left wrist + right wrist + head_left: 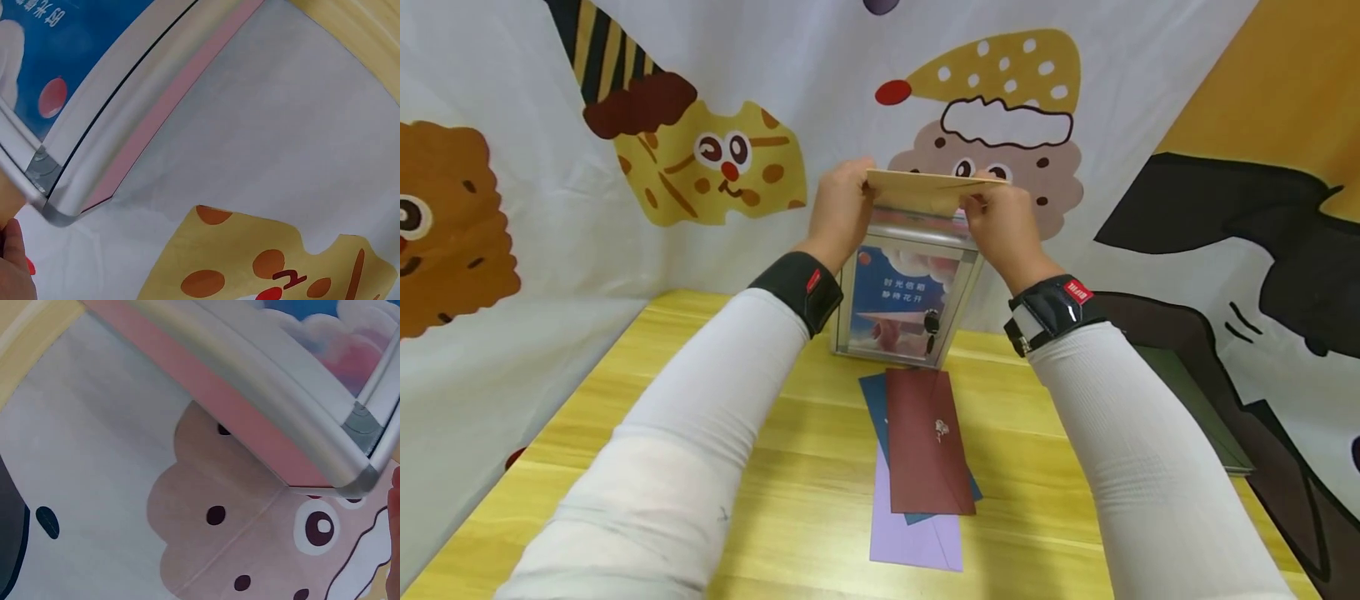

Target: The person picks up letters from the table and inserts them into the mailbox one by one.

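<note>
Both hands pinch a tan envelope [917, 193] by its ends, the left hand [841, 208] at one side and the right hand [1003, 218] at the other, up over the top of a silver-framed box [904, 304]; whether the paper touches the box is hidden. If one hand sinks lower than the other, the envelope could tilt and its lower edge catch on the metal rim. Pressing hard from both ends while it is caught would probably bow or crease it, and a firm shove could tip the box or slide it backward, as nothing visible braces it. The hands also screen much of the top, so a misalignment may go unnoticed. In front, a maroon envelope [928, 450] lies over a blue one [874, 408] and a purple one [917, 542], the upper end just beside the box's base, leaving little room there. The patterned cloth [842, 75] hangs behind, limiting reach backward. Bare bench [797, 483] shows to either side of the box, and dark green paper [1191, 408] lies near the right edge.
</note>
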Available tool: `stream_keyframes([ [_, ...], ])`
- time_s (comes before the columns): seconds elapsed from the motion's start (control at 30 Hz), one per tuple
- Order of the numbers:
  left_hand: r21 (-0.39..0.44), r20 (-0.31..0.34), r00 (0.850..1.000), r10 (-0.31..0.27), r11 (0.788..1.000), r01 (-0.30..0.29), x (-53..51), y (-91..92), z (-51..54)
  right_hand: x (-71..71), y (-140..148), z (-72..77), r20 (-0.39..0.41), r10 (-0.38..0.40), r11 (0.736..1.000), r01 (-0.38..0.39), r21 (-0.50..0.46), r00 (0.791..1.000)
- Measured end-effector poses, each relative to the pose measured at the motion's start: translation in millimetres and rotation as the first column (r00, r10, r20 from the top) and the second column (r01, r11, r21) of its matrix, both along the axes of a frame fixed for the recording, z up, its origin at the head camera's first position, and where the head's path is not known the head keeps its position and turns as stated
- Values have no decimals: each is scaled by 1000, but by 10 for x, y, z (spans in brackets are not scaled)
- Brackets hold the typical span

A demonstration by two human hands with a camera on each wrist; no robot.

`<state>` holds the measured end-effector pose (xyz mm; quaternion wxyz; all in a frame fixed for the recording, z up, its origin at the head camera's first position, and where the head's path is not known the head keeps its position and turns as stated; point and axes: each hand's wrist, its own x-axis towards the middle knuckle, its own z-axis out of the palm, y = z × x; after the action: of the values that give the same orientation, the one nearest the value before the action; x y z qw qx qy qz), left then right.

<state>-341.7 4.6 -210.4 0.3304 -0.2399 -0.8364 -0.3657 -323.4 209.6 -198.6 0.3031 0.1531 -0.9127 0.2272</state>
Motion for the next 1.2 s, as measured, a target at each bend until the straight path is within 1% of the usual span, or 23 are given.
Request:
stream_keyframes([
  [0.13, -7, 57, 998, 14, 1000, -14, -16, 7, -36, -49, 13, -49, 41, -5, 1000, 5, 10, 999],
  [0.23, -15, 102, 994, 26, 1000, -25, -2, 3, -43, -72, 23, -79, 39, -23, 999, 22, 28, 999],
  [0.3, -20, 109, 994, 27, 999, -25, 23, -11, -30, -85, 26, -95, 38, -46, 998, 45, 40, 998],
  [0.4, -39, 68, 998, 17, 999, -15, 74, -36, 4, -102, 37, -115, 47, -87, 994, 84, 66, 995],
  [0.47, -51, 29, 1000, 1, 999, 0, 113, -52, 31, -116, 43, -124, 58, -102, 992, 97, 77, 993],
  [0.57, -62, -9, 1000, -18, 998, 18, 163, -66, 55, -130, 43, -132, 69, -109, 991, 102, 91, 992],
  [0.7, -77, -24, 999, -22, 997, 20, 188, -79, 59, -145, 36, -158, 86, -94, 992, 86, 93, 992],
  [0.83, -77, -36, 999, -16, 997, 13, 168, -67, 78, -127, 65, -153, 76, -41, 997, 36, 69, 996],
  [0.93, -72, -26, 1000, -9, 997, 7, 146, -60, 73, -81, 100, -166, 48, 2, 1000, -4, 27, 999],
  [1.03, -77, -17, 1000, 4, 997, -6, 131, -57, 66, -14, 133, -170, -28, 33, 999, -34, -3, 999],
  [1.13, -80, -15, 1000, 20, 997, -21, 109, -55, 63, 54, 140, -134, -130, 67, 997, -70, -15, 989],
  [1.2, -84, -12, 1000, 28, 996, -29, 92, -50, 68, 94, 134, -90, -191, 93, 995, -98, -16, 977],
])
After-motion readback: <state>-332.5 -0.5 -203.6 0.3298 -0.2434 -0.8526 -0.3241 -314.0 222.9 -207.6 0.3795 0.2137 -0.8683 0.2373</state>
